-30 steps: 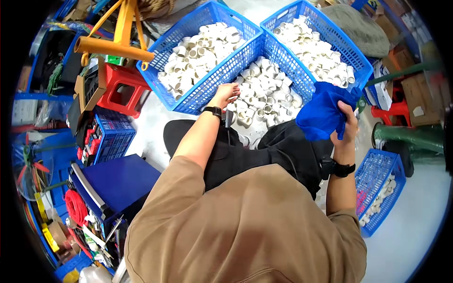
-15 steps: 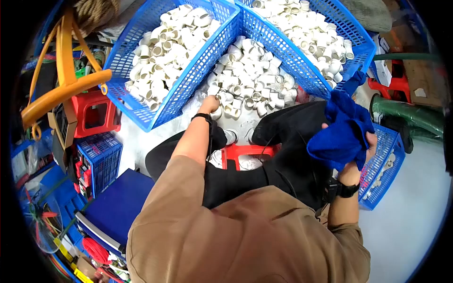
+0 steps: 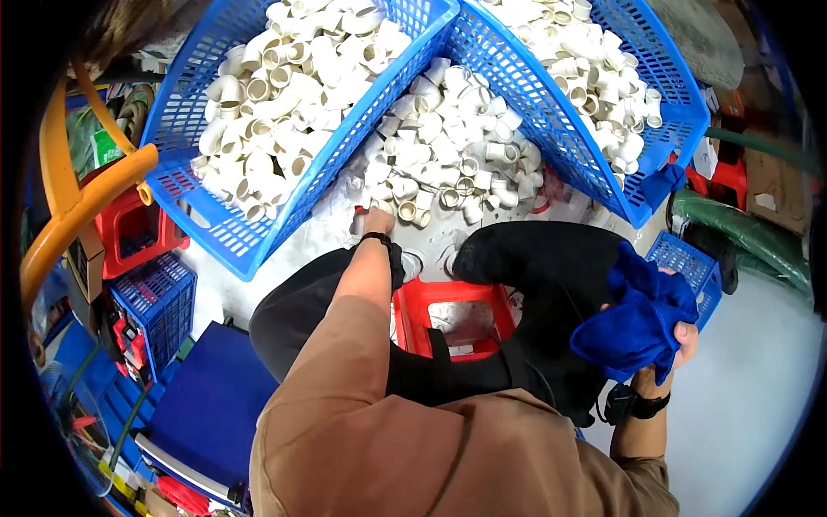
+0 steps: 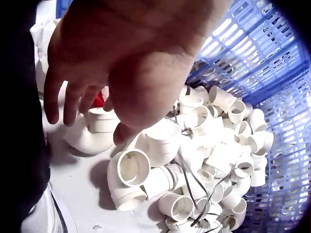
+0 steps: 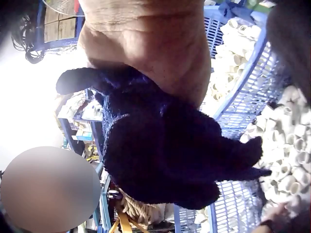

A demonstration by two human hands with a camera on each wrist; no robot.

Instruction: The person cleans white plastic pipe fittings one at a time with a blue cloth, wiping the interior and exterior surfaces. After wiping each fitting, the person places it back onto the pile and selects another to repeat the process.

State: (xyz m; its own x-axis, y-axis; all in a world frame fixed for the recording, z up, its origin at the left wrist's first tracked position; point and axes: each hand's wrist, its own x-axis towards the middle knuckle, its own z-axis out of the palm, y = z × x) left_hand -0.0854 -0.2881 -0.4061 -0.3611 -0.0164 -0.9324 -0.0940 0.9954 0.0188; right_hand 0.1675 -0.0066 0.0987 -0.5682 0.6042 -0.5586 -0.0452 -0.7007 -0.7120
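Note:
My left hand [image 3: 380,222] reaches down to the near left edge of a floor pile of white pipe elbows [image 3: 444,159]. In the left wrist view its fingers [image 4: 72,103] hang apart and fairly straight beside a white elbow fitting [image 4: 95,133], with the thumb close over neighbouring fittings. My right hand [image 3: 685,343] grips a bunched blue cloth [image 3: 633,323] above my right thigh. The cloth [image 5: 160,145] hides most of the right fingers in the right wrist view.
Two blue perforated crates [image 3: 297,185] [image 3: 551,108], full of white fittings, flank the pile. A red stool [image 3: 413,302] shows between my legs. An orange metal frame [image 3: 65,194] and a dark blue box [image 3: 211,379] stand left; a smaller blue crate [image 3: 689,258] sits right.
My left hand has moved from beside the left crate's wall down to the near edge of the pile. The right hand has lowered the cloth toward my body. The head view has shifted.

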